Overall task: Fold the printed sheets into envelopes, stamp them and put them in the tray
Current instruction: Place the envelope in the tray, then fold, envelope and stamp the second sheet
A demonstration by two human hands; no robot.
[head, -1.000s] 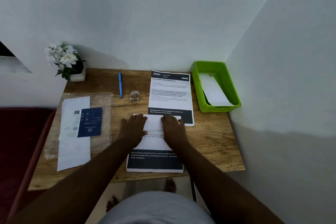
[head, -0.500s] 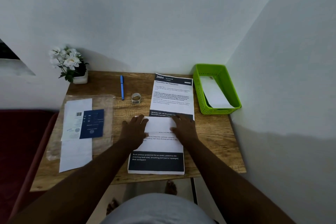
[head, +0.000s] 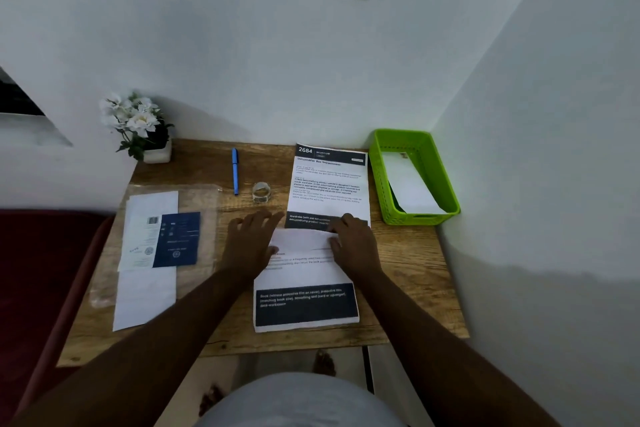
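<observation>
With both my left hand (head: 250, 243) and right hand (head: 354, 242) flat, fingers straight and spread on the sheet (head: 304, 274) at the counter's (head: 408, 263) near middle, I'd line up its edges, then press the crease outward evenly.

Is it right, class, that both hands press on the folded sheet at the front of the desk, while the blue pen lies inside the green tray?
Not quite. The head view shows the blue pen lying on the desk, left of the tape roll, not in the green tray. The rest holds: left hand and right hand press the folded sheet.
</observation>
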